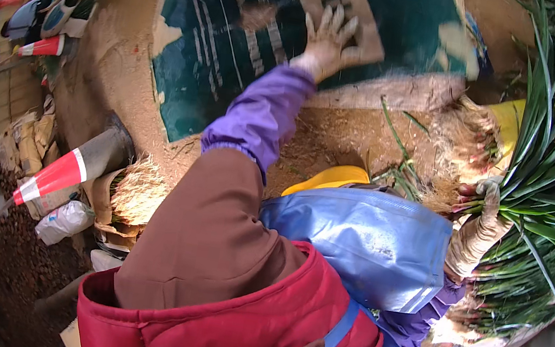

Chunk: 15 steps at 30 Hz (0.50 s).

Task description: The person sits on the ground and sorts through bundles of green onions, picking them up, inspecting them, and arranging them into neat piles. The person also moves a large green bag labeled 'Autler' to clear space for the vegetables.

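My left hand (328,38), fingers spread, is over a worn dark-green printed sheet or sack (191,69) on the ground; whether it presses down cannot be told. A purple sleeve covers that forearm. At the right, my right hand (489,200), in a dirty pale glove, grips a bunch of green onions (464,201) near the reddish bulbs. The roots point left and the long green leaves fan out to the right. Under this hand lie more onions (514,284). A blue plastic apron (354,239) covers my lap, between the two arms.
A red-and-white traffic cone (62,173) lies tilted at the left, beside a root bundle (140,190) in brown wrapping and white plastic bags (64,222). A smaller cone (43,47) and shoes (59,14) are farther up. Another rooted bundle (472,132) lies above my right hand.
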Tool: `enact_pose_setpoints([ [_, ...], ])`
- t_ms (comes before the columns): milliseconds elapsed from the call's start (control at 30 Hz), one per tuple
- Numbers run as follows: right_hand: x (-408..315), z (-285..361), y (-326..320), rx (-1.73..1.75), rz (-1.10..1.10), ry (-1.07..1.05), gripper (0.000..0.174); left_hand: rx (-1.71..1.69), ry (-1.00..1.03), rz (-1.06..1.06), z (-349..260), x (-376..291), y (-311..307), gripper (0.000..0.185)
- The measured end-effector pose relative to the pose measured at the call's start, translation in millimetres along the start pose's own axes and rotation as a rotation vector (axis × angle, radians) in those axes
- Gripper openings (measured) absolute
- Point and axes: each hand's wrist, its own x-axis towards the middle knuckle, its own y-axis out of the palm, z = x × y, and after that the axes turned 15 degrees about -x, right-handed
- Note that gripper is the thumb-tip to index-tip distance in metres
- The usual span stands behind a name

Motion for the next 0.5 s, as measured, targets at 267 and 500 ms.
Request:
enact_pose_setpoints([
  [267, 8.9, -22.1, 6.6, -0.050, 0.007, 0.067, 0.016, 0.154, 0.236, 0.014, 18.8, 65.2, -9.5, 0.064],
  [500, 31.9, -9.2, 44.0, -0.050, 0.083, -0.096, 0.014, 0.209, 0.377, 0.161, 21.0, 16.9, -2.5, 0.064],
])
